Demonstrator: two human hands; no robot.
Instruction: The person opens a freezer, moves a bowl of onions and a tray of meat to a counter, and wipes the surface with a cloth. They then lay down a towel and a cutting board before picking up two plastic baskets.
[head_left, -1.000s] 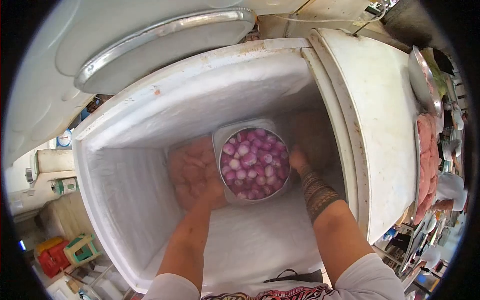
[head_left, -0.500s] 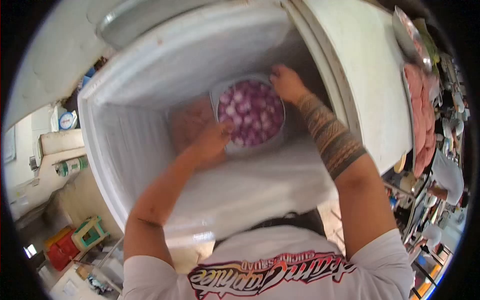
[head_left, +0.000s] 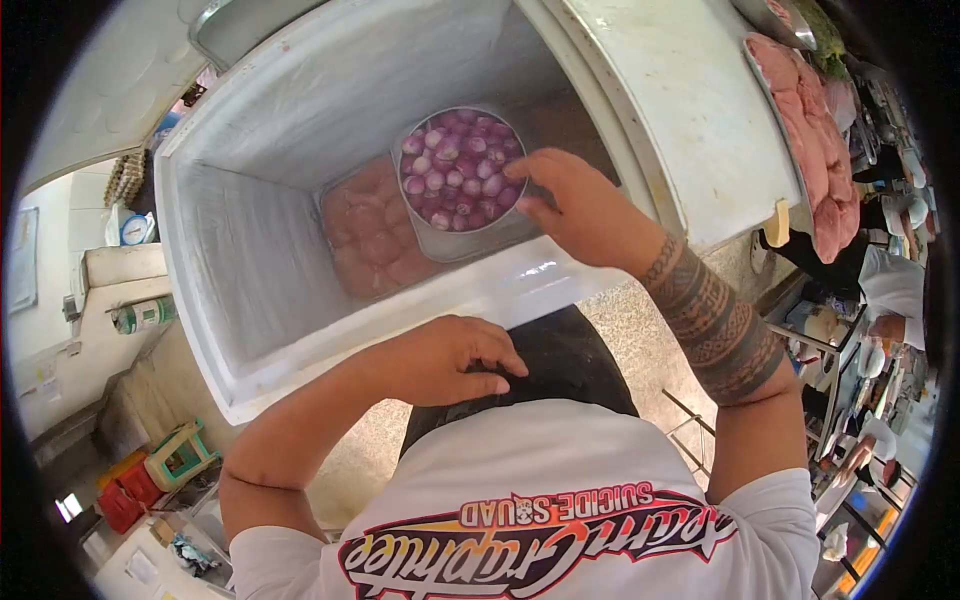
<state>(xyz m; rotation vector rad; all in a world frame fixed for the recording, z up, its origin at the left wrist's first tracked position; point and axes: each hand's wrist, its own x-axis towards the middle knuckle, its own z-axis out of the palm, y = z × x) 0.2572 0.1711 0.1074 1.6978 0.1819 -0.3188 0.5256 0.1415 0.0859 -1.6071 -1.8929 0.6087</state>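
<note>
A round container of peeled red onions (head_left: 455,165) stands inside the white chest freezer (head_left: 245,370). Beneath and beside it lies a tray of pale pink meat (head_left: 375,235). My right hand (head_left: 575,205) is over the freezer's near side, by the container's right edge, thumb and fingers apart with nothing between them. Outside the freezer, in front of my body, hangs my left hand (head_left: 455,360), its fingers loosely bent, apart from the thumb and holding nothing.
To the right is a pale lid-like surface (head_left: 680,110), with a tray of pink meat (head_left: 805,130) beyond it. Several people stand at the far right. A dial scale (head_left: 135,230) and a green stool (head_left: 182,455) are at the left.
Both hands have come away from the onion container. My left hand has drawn back out of the freezer, and my right has moved toward its near rim. The container stays inside.
</note>
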